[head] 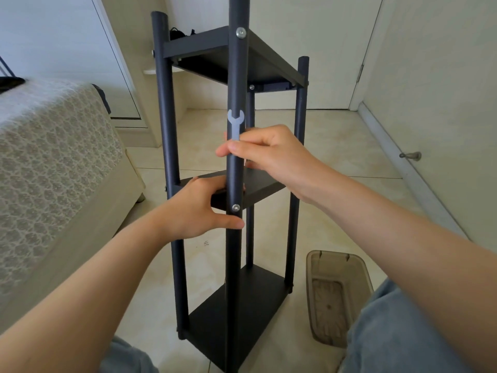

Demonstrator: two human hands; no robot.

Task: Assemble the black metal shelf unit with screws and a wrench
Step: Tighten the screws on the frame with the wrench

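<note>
Three shelves are sitting between the four posts of the black shelf unit (pixel 167 117), which is standing upright on the tiled floor (pixel 336 146) right in front of us. We are gripping the middle shelf (pixel 261 184) with our left hand (pixel 196 208). Its fingers are curling over the shelf's front edge beside the near post (pixel 236 76), and its thumb is pressing against that post just under a silver screw (pixel 235 207) sitting at the shelf's level.

Our right hand (pixel 274 154) is pinching a small silver wrench (pixel 235 122) between thumb and fingers. The wrench is pointing upward with its open end on top, showing against the front of the near post. It is hanging above the middle shelf and well below the top shelf (pixel 269 60), apart from both screws. A second screw (pixel 240 32) is showing in the same post at the top shelf's level. The bottom shelf (pixel 258 310) is sitting low, just above the floor.

To our left, a bed (pixel 53 157) with a patterned cover is standing near the unit. To our right, a translucent brown plastic bin (pixel 336 255) is resting on the floor beside our knee, which is showing in blue jeans (pixel 390 332). Farther right, a metal door stop (pixel 411 156) is sticking out from the wall.
</note>
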